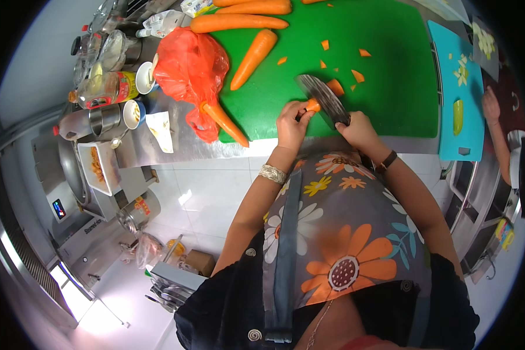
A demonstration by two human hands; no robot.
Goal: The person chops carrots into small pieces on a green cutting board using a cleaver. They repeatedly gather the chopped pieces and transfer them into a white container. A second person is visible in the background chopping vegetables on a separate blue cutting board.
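Observation:
My left hand (294, 124) pinches a short carrot piece (313, 105) near the front of the green cutting board (398, 87). In my right hand (359, 131) is the handle of a broad-bladed kitchen knife (323, 96), its blade just right of that piece. Another carrot chunk (335, 87) lies against the blade's far side. Small carrot offcuts (358, 76) are scattered beyond the knife. A whole carrot (254, 59) lies on the board's left part, with several more at its far left. One carrot (225, 124) sticks out of a red plastic bag (188, 65) at the board's left edge.
Left of the bag stand small bowls (134, 114), an oil bottle (107, 89) and a steel cup (104, 120). A paper (160, 131) lies on the steel counter. On the right, a blue cutting board (461, 144) holds a green vegetable piece (458, 117); another person's hand (491, 105) is beside it.

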